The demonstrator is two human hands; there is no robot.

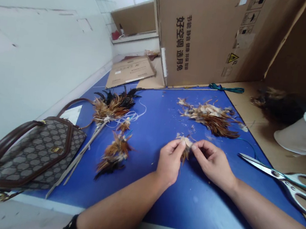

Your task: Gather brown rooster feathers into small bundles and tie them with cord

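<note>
Over the middle of the blue mat (143, 143), my left hand (169, 161) pinches a small tuft of brown and cream feathers (185, 154) between thumb and fingers. My right hand (214, 164) is closed at the tuft's right side, thumb and forefinger pressed together at its edge. Just beyond the hands lies a loose pile of brown and cream feathers (211, 118). To the left is a smaller feather bunch (116, 151). Behind it, a larger black and brown feather bundle (114, 105) rests on pale sticks, with white string (132, 117) beside it.
Open scissors (277, 174) lie at the right edge. A white spool (304, 132) and dark feathers (281, 105) are behind them. A patterned handbag (43, 152) stands at the left. A large cardboard box (208, 35) rises behind the mat, with green cord (231, 89) at its foot.
</note>
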